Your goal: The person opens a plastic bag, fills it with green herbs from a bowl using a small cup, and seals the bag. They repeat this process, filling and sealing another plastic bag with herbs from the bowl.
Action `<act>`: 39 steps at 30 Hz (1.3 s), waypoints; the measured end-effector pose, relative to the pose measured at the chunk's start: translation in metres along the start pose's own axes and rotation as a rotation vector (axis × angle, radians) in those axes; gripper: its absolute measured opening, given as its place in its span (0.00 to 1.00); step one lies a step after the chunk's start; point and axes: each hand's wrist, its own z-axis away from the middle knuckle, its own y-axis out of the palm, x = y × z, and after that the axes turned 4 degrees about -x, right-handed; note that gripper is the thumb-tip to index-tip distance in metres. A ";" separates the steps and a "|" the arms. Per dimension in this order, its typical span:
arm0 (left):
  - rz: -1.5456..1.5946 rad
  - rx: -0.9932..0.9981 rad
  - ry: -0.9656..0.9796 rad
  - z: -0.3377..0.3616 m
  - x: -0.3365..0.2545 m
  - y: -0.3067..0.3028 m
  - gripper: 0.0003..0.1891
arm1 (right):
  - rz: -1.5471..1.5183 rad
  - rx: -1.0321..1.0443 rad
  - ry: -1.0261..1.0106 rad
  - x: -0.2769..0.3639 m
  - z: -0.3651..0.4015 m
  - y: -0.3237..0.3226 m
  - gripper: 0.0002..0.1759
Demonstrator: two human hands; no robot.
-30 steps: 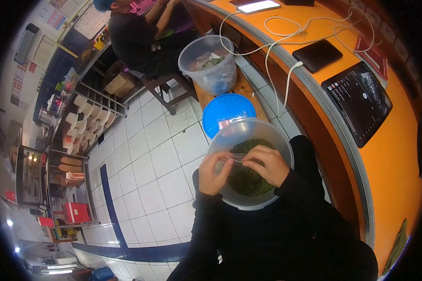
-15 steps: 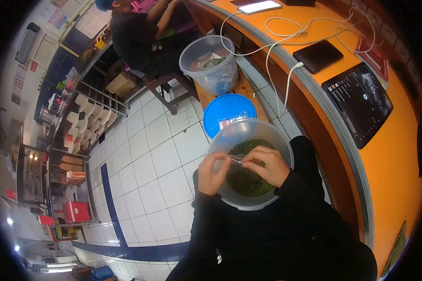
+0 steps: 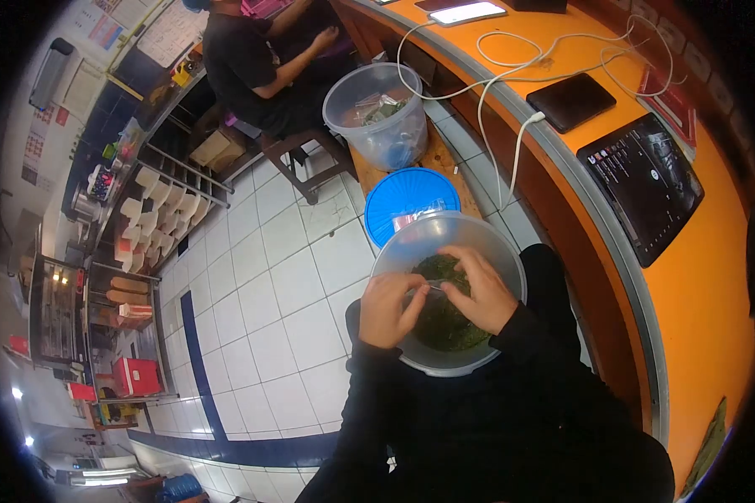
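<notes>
A clear plastic bucket (image 3: 514,260) stands between my legs, with chopped green leaves (image 3: 449,323) inside. Over its mouth, my left hand (image 3: 386,308) pinches a small clear plastic bag (image 3: 434,286) between thumb and fingers. My right hand (image 3: 485,295) is at the bag's other side, thumb and forefinger spread apart; whether the thumb touches the plastic is hard to tell. Just beyond the bucket lies a round blue lid (image 3: 390,197), with small clear bags (image 3: 419,214) on top.
A second clear bucket (image 3: 341,113) holding bagged greens stands on a wooden bench (image 3: 470,189). At right, an orange counter (image 3: 688,335) carries a tablet (image 3: 637,189), a phone (image 3: 572,102) and white cables (image 3: 516,155). Another person (image 3: 243,71) sits beyond on a stool.
My right forefinger has lifted away from its thumb, and the hands have shifted slightly around the small bag. The seated person's arm has moved.
</notes>
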 end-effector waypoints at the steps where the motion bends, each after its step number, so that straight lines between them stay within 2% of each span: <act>1: -0.001 -0.002 -0.001 -0.001 0.000 0.000 0.06 | -0.001 0.001 -0.002 0.002 0.000 -0.002 0.23; 3: -0.011 0.027 0.027 0.000 0.000 0.000 0.06 | 0.022 0.206 0.046 0.004 0.001 -0.006 0.26; 6: -0.022 0.067 0.035 -0.001 -0.002 -0.002 0.06 | 0.022 0.271 0.100 0.003 -0.001 -0.007 0.26; 19: 0.022 0.115 0.044 -0.002 0.000 -0.004 0.05 | -0.038 0.261 0.088 0.013 -0.004 -0.002 0.24; 27: 0.096 -0.029 -0.074 0.002 0.001 -0.004 0.05 | -0.082 0.286 0.132 0.019 -0.010 -0.012 0.20; 31: 0.117 -0.055 -0.079 0.003 0.001 -0.004 0.06 | -0.065 0.281 0.117 0.022 -0.007 -0.019 0.19; 33: 0.081 -0.089 -0.023 0.002 0.003 -0.004 0.04 | -0.036 0.278 0.118 0.023 -0.005 -0.021 0.18; 36: 0.080 -0.098 -0.085 0.004 0.000 -0.005 0.05 | -0.009 0.274 0.108 0.027 -0.005 -0.025 0.18; 39: 0.048 -0.148 -0.055 0.004 -0.001 -0.004 0.05 | -0.003 0.294 0.154 0.029 -0.003 -0.028 0.18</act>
